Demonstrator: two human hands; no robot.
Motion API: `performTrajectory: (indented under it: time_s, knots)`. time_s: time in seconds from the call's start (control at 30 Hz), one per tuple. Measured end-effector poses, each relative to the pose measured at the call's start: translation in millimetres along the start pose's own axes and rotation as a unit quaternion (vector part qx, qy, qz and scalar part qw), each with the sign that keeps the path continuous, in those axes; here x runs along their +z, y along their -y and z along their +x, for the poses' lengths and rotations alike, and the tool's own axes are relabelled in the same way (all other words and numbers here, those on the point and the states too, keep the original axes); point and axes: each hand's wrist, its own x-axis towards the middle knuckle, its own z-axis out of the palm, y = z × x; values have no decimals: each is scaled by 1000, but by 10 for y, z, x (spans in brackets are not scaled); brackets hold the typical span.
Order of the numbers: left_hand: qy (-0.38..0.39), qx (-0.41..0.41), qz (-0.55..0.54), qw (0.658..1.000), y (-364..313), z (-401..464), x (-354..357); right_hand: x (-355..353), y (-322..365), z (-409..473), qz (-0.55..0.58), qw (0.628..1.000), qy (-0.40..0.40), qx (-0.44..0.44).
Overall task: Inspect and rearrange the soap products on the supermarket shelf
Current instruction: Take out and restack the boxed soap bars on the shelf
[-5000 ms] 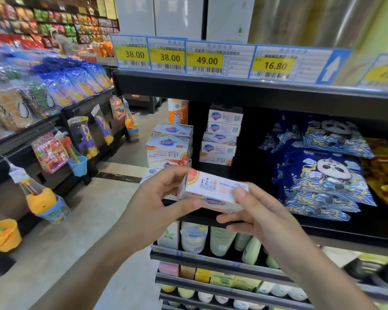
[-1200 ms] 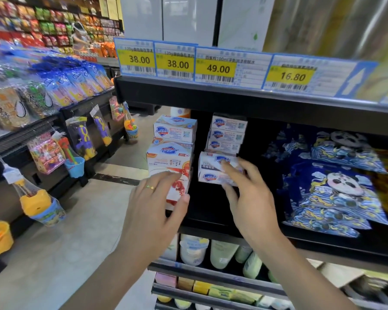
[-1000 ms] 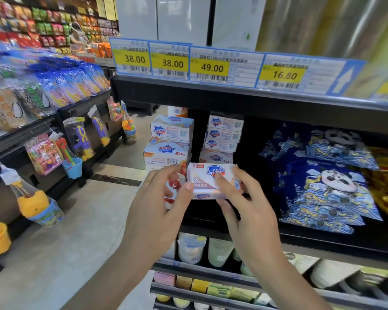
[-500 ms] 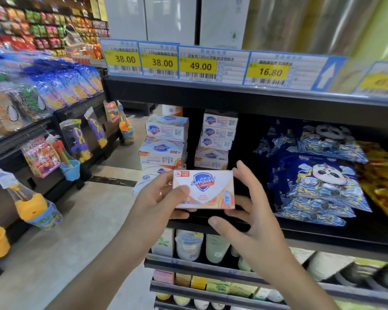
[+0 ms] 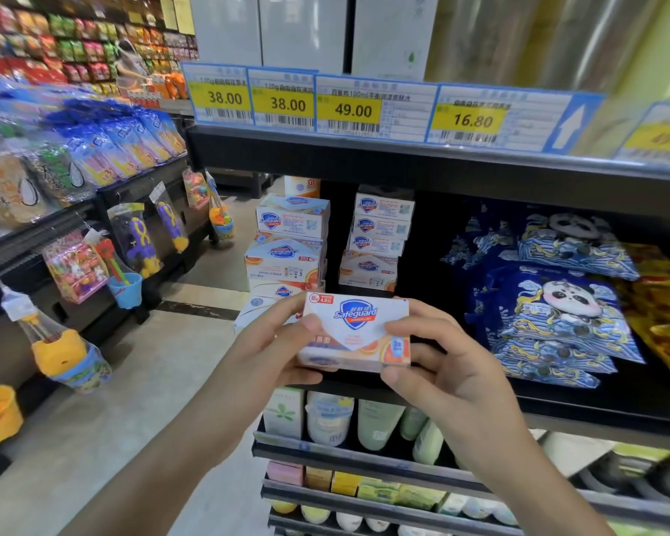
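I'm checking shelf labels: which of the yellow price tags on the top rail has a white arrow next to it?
The 16.80 tag, fourth from the left. A white upward arrow sits just right of it; the 38.00, 38.00 and 49.00 tags have none.

A white Safeguard soap box (image 5: 358,331) sits between the left hand (image 5: 271,348) and right hand (image 5: 447,371), in front of the black shelf (image 5: 596,404). Behind it stand two stacks of white soap boxes (image 5: 289,245), with blue panda-print packets (image 5: 550,303) lying to their right on that shelf.
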Motion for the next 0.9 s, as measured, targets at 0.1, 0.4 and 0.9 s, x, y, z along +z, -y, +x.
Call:
performTrajectory:
  time_s: [0.1,0.4,0.9]
  knots:
    - [6,-11,2,1000,-13,49,-96,-21,37,-14,28,998,-29,45]
    - [27,174,246,953,-10,-143,-134,-24,139,-26,56,989,-45,129]
    - [10,169,240,956,-11,-120,-70,47,174,-44,21,982,-55,181]
